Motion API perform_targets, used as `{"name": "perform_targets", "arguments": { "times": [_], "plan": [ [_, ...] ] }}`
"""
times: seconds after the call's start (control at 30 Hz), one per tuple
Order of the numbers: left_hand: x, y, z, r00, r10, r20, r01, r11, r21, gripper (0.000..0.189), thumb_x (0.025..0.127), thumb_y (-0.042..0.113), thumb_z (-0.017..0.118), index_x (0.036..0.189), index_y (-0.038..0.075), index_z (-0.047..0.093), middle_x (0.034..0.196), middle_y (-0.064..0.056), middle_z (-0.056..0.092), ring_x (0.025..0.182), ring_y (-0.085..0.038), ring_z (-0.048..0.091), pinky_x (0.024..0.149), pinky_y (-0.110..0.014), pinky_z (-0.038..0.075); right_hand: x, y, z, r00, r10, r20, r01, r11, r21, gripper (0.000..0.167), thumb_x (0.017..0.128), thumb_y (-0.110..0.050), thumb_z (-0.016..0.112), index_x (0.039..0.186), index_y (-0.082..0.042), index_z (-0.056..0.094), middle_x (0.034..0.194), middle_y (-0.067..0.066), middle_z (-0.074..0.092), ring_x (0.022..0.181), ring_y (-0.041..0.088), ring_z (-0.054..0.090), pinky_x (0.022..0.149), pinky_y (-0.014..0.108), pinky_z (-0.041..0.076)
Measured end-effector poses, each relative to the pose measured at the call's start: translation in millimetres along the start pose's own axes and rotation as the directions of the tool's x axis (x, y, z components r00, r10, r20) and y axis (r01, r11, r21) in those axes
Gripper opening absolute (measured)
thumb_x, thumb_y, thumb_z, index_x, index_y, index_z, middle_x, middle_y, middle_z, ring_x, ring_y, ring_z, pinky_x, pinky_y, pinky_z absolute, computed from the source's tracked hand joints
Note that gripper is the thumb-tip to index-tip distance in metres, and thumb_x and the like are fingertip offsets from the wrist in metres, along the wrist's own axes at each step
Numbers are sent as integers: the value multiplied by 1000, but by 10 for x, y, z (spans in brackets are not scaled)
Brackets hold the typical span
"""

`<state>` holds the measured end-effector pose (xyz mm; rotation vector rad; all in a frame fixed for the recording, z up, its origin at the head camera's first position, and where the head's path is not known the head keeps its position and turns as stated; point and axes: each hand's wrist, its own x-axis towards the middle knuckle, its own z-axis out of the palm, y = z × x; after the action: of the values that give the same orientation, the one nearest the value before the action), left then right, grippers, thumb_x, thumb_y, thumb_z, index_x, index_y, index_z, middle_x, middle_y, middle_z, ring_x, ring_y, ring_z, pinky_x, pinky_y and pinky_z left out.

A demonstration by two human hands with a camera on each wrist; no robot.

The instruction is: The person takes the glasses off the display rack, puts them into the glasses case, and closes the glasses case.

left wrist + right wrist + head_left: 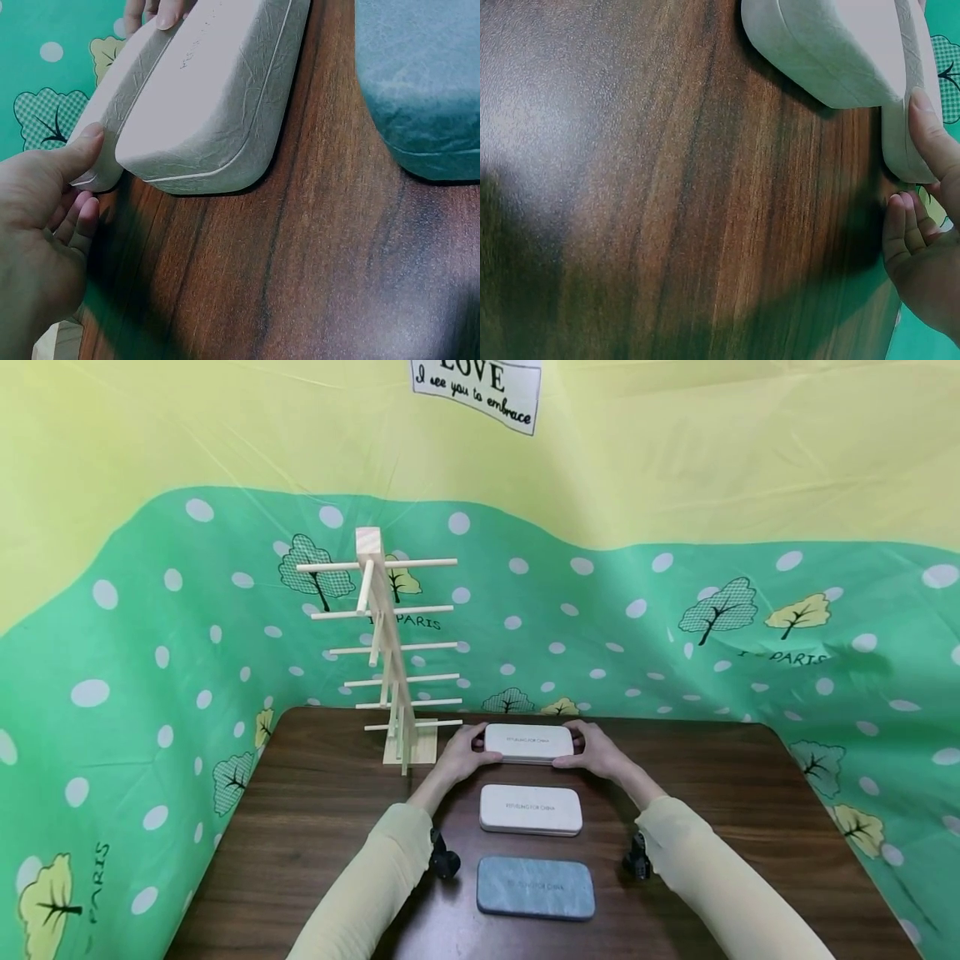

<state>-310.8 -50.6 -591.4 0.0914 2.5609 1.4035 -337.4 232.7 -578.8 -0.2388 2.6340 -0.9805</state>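
Observation:
At the far edge of the table lies a white glasses case [528,741] with small dark lettering on its lid. My left hand [460,755] holds its left end, thumb at the near side and fingers behind. On the other end, my right hand [600,752] grips it in the same way. A second white glasses case [530,810] lies just nearer, parallel to the first. Nearest me is a blue-grey glasses case [536,887]. In the left wrist view, the left thumb touches the held case's end; the right wrist view shows the right thumb on it too.
Left of the cases stands a wooden rack [393,652] with several pegs along a post. The dark wood table [315,860] meets a green and yellow patterned cloth [622,635] at its back and sides.

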Motion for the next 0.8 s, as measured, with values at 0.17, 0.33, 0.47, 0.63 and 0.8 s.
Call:
{"name": "perform_targets", "arguments": {
  "times": [0.17,0.33,0.47,0.63,0.8],
  "plan": [
    [-23,25,-11,1000,2,3,-2,1000,2,78,89,28,82,155,7,45,142,-17,55,122,-28,59,108,-45,47,19,27,0,1000,-8,4,8,1000,0,90,81,-32,89,149,4,42,137,27,50,119,36,57,101,49,51],
    [-40,41,-15,1000,4,9,-4,1000,5,78,91,26,81,156,6,43,143,-18,55,123,-29,59,108,-45,48,20,36,2,1000,-23,5,23,1000,5,90,82,-32,89,149,5,42,137,28,50,119,36,57,101,49,51],
    [-50,54,-17,1000,-6,14,6,1000,-11,78,91,25,80,156,6,43,144,-18,54,123,-29,58,108,-45,47,-12,22,-6,1000,-26,5,26,1000,13,90,82,-31,89,149,4,41,138,28,50,119,36,57,101,49,51],
    [-61,54,-33,1000,-4,4,4,1000,-19,79,90,27,81,156,5,42,146,-20,53,123,-30,60,109,-46,48,-40,2,-10,1000,-22,2,22,1000,17,94,82,-34,88,153,3,38,138,27,50,119,35,56,101,48,51],
    [-101,93,-61,1000,22,3,-22,999,27,74,94,31,74,156,5,42,145,-23,53,124,-32,60,109,-47,48,-71,3,-37,1000,-9,1,9,1000,19,92,88,-42,82,156,-1,36,141,26,50,121,36,56,102,49,50]
  ]
}}
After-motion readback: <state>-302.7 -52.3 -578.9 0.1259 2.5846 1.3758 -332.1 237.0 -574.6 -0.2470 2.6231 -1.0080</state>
